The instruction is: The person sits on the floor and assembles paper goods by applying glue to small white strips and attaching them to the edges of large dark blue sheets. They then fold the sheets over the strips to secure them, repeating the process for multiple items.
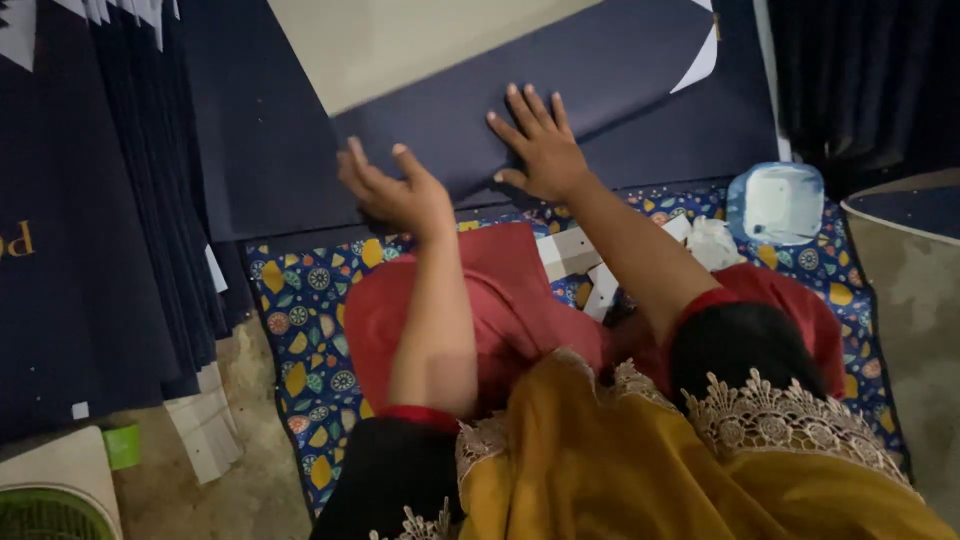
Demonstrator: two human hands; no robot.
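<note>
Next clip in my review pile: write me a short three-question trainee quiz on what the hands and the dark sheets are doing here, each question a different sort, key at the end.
1. True or false: the right hand lies flat, fingers spread, on the folded navy sheet.
2. Multiple choice: the left hand is at
A. the sheet's lower left edge
B. the pale blue container
C. the stack of navy sheets
3. Short answer: what patterned thing lies on the floor under the person's knees?

Key
1. True
2. A
3. A blue mat with a leaf pattern
</note>
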